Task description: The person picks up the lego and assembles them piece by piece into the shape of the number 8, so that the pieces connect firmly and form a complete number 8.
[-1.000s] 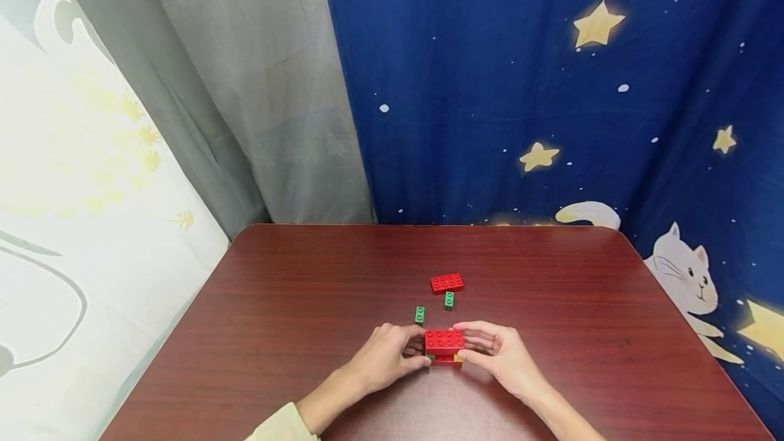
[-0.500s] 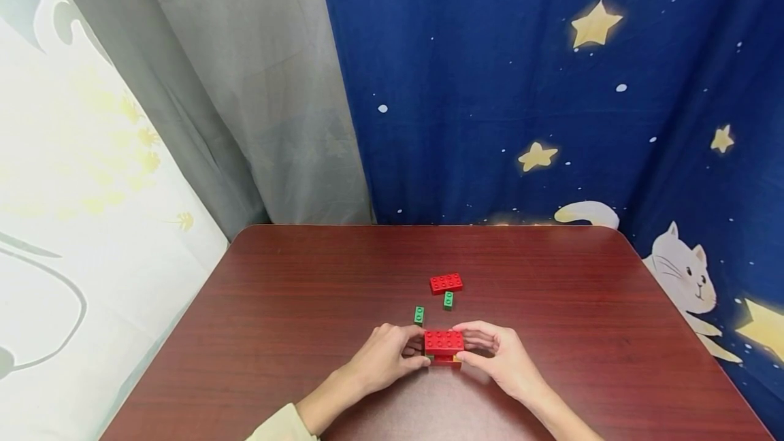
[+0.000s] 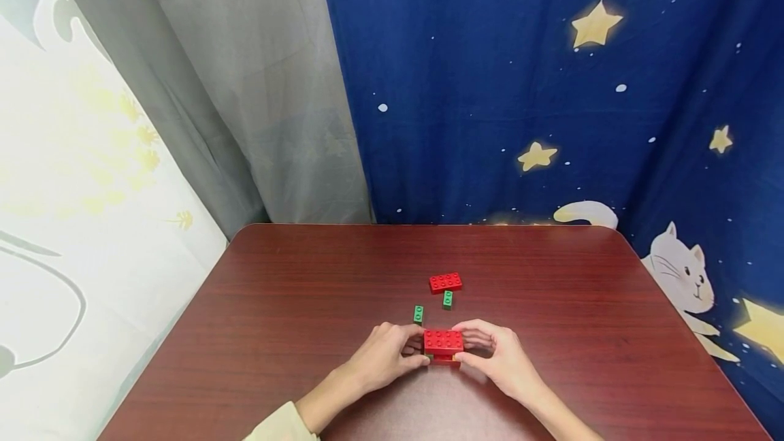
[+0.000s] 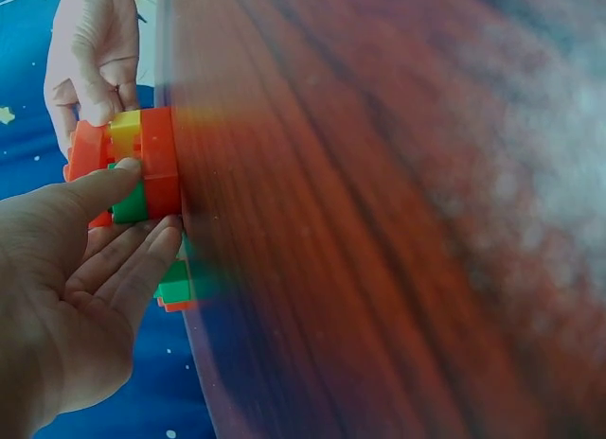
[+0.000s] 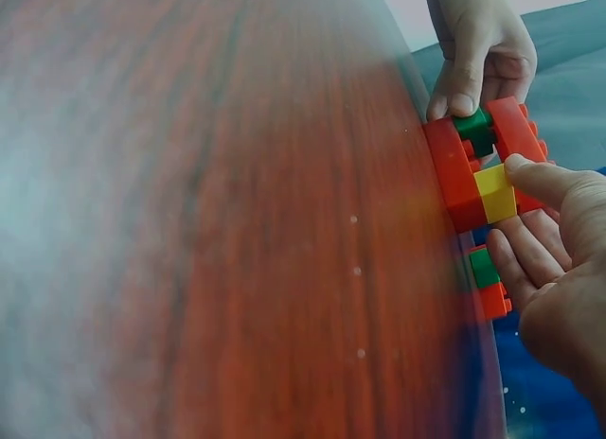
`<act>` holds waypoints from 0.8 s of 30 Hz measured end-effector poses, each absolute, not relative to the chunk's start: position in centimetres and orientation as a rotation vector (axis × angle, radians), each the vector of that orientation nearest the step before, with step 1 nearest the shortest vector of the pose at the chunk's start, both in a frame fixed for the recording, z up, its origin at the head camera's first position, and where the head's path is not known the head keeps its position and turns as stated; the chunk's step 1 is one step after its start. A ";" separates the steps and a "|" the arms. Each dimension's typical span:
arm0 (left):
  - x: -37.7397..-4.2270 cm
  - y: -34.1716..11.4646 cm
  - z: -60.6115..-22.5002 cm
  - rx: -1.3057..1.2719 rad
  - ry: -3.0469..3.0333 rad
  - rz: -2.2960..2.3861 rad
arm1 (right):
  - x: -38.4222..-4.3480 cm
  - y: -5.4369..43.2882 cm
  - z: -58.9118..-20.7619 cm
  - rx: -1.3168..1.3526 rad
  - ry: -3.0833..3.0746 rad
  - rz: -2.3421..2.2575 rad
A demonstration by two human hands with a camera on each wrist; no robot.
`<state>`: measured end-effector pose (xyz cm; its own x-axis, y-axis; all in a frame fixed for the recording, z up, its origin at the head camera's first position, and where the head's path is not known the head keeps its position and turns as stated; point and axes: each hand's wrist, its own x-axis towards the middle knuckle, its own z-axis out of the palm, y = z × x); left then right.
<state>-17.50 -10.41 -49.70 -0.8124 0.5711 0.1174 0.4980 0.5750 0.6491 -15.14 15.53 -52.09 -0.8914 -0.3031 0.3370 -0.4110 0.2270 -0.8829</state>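
Before me a stack of toy bricks (image 3: 444, 343) stands on the table. Its top is a red studded brick (image 5: 514, 129), and its base another red brick (image 4: 161, 163). Between them sit a green brick (image 4: 130, 202) at the left end and a yellow brick (image 5: 495, 194) at the right end, with a gap in the middle. My left hand (image 3: 387, 357) grips the left end, thumb on the front at the green brick, fingers behind. At the right end, my right hand (image 3: 503, 361) holds the stack, thumb by the yellow brick and fingers round the back.
Behind the stack lie a loose red brick (image 3: 445, 282) and a small green brick (image 3: 448, 300) just in front of it. Another small green brick (image 3: 418, 314) lies close to the left fingers. The brown table (image 3: 294, 291) ends at curtains at the back.
The view shifts very slightly. Both hands keep the same hold on the brick stack, and the loose bricks have not moved.
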 end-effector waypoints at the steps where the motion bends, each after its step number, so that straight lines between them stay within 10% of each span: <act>1: -17.5 -10.4 -49.7 0.917 2.693 1.062 | -15.2 15.5 -52.1 0.699 -2.389 1.754; 24: -17.5 -10.4 -49.6 0.920 2.682 1.081 | -15.2 15.7 -51.9 0.701 -2.398 1.773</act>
